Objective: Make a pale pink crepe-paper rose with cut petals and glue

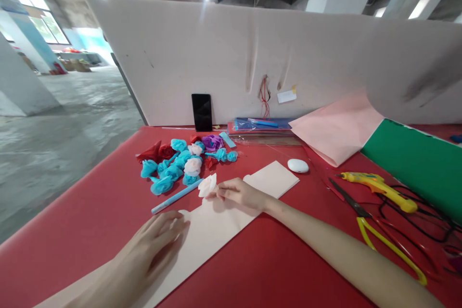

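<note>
- Pale pink paper flower sits a little left of the middle of the frame, pinched between the fingertips of the right hand.
- That right hand comes in from the lower right, and its fingers are closed on the flower.
- The flower is just above the top edge of a long pale pink sheet that lies flat on the red worktop.
- Down in the lower left, the left hand rests flat on the sheet with its fingers spread. It holds nothing.
- A thin blue stick lies slanted just left of the flower, between the two hands.
- Behind it, a heap of paper flowers lies on the worktop, mostly blue, with some red, white and purple ones.
- A small white oval thing sits right of the middle, just past the far corner of the sheet.
- On the right side lie a yellow glue gun and scissors with yellow handles, close to each other.
- A big pink sheet and a green sheet lie in the upper right.
- A black phone leans upright on the pale board at the back of the worktop.
</note>
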A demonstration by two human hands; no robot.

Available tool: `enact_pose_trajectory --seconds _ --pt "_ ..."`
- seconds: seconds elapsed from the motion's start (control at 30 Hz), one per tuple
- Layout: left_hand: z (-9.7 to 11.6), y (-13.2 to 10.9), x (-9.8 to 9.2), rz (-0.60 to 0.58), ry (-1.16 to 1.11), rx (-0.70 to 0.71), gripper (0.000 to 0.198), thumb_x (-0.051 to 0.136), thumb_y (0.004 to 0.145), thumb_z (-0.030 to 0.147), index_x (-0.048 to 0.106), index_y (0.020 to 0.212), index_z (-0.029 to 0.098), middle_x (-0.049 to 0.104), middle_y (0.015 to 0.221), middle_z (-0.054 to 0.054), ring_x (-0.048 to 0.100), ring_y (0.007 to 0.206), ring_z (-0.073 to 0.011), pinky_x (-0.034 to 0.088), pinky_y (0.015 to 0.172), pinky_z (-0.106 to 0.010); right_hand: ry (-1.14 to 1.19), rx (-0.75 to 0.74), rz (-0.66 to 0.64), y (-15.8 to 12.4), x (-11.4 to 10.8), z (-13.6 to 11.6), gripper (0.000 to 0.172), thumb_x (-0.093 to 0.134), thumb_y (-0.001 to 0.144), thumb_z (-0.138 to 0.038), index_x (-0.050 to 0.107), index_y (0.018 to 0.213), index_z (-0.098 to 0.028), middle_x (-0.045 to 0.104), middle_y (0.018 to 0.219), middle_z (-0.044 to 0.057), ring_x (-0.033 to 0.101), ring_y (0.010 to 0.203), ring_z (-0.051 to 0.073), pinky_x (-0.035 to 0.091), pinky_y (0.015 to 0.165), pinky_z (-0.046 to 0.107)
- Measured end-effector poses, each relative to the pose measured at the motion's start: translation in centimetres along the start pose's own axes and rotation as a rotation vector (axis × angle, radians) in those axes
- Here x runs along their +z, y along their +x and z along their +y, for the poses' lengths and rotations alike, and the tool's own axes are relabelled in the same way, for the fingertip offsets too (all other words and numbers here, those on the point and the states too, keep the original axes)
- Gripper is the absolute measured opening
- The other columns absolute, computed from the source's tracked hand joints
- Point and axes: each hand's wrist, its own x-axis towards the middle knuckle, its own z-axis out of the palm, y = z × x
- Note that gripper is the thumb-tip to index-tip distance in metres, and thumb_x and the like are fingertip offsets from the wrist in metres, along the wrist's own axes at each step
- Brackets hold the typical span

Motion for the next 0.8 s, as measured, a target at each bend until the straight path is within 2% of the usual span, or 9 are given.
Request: enact_pose_trajectory --seconds 0.13,0.23,0.4,0.53,0.63,0.73,0.8 --pt "0.2 0.0 -0.2 -0.002 0.041 0.023 0.027 0.043 0.088 0.036 0.060 0.107 0.030 0.065 0.107 -0.005 0.061 0.099 -0.0216 0.049 0.085 -0.028 -0.010 0.014 0.005 0.3 0.0 -0.5 0.028 0.037 0.091 -0.024 0.036 0.063 -0.019 0.068 0.096 0.012 0.061 0.098 0.018 0.043 0.088 0.034" --pt "0.2 0.0 -0.3 -0.007 0.063 0.030 0.027 0.044 0.087 0.034 0.059 0.109 0.030 0.065 0.107 -0.005 0.060 0.100 -0.0217 0.049 0.085 -0.029 -0.099 0.028 0.093 0.0 0.1 -1.0 0.028 0.029 0.092 -0.018 0.035 0.065 -0.019 0.067 0.093 0.011 0.063 0.091 0.016 0.046 0.083 0.033" --pt "0.2 -0.1 -0.2 -0.006 0.047 0.030 0.027 0.045 0.087 0.031 0.057 0.112 0.031 0.064 0.108 -0.004 0.058 0.102 -0.0211 0.046 0.088 -0.028 -0.447 0.053 0.306 -3.0 -0.3 -2.0 0.024 0.034 0.091 -0.020 0.047 0.072 -0.017 0.064 0.082 0.008 0.060 0.080 0.019 0.045 0.075 0.035" --pt "0.5 -0.1 0.1 -0.002 0.039 0.020 0.026 0.043 0.088 0.029 0.055 0.111 0.030 0.062 0.109 -0.004 0.057 0.102 -0.0205 0.046 0.087 -0.028 -0.760 0.093 0.415 -6.2 -1.0 -1.4 0.022 0.036 0.088 -0.011 0.053 0.076 -0.015 0.059 0.081 0.009 0.055 0.085 0.022 0.042 0.079 0.040" --pt "0.5 0.0 0.2 0.013 0.033 0.034 0.025 0.043 0.088 0.028 0.055 0.111 0.030 0.061 0.107 -0.005 0.057 0.100 -0.0204 0.046 0.085 -0.028 -0.911 0.166 0.434 -7.6 -1.3 -0.3 0.021 0.039 0.088 -0.008 0.055 0.077 -0.013 0.057 0.077 0.005 0.055 0.079 0.018 0.045 0.074 0.036" --pt "0.2 0.1 0.1 0.019 0.038 0.077 0.026 0.044 0.087 0.027 0.054 0.111 0.030 0.060 0.105 -0.005 0.056 0.099 -0.0208 0.046 0.085 -0.030 -1.001 0.240 0.424 -7.7 -1.4 0.1 0.013 0.049 0.089 -0.016 0.057 0.081 -0.012 0.058 0.079 0.001 0.058 0.078 0.015 0.048 0.072 0.033" --pt "0.2 0.3 -0.1 0.011 0.041 0.097 0.027 0.045 0.087 0.025 0.054 0.111 0.030 0.060 0.104 -0.005 0.056 0.099 -0.0207 0.045 0.085 -0.031 -1.034 0.284 0.411 -7.4 -1.4 0.0 0.013 0.051 0.089 -0.022 0.059 0.084 -0.012 0.060 0.082 0.001 0.059 0.078 0.014 0.050 0.072 0.032"
